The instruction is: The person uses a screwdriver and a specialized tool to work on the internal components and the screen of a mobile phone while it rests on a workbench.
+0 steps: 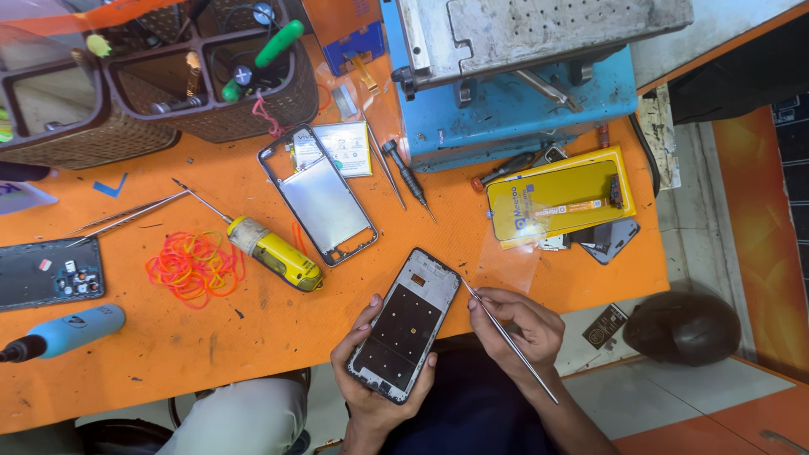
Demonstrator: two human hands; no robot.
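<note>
My left hand (371,379) grips a phone mid-frame (404,324), dark inside with a silver rim, held over the front edge of the orange table (253,320). My right hand (518,329) pinches a thin metal pry tool (510,341); its tip touches the frame's upper right edge. A second, bare silver phone frame (318,194) lies flat on the table above.
A yellow-handled screwdriver (274,251), a heap of orange rubber bands (195,265), tweezers (126,215), an opened phone (50,274) and a blue tool (72,330) lie to the left. A blue machine (514,101), a yellow package (560,198) and brown baskets (168,76) stand farther back.
</note>
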